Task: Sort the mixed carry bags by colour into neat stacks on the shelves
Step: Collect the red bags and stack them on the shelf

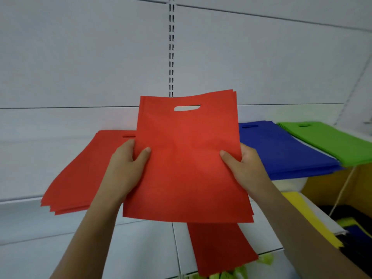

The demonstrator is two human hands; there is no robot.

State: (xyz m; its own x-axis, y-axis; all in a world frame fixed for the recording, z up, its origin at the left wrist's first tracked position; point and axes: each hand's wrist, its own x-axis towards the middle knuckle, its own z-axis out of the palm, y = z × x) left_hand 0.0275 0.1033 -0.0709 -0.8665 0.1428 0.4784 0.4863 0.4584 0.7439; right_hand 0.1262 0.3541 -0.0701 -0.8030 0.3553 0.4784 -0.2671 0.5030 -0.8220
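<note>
Above the shelf [22,200] | both hands' fingers pinch red bags [187,164] (thumbs in front) | left hand [128,164] | right hand [241,164]

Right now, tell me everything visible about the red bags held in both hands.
The held red bags are a thin bundle of flat, matte, fabric-like carry bags with a die-cut slot handle near the top edge. Several layered edges show at the right side and bottom corner. They are held upright, slightly tilted, in front of the shelf. The left hand and right hand pinch the side edges, thumbs on the front.
</note>
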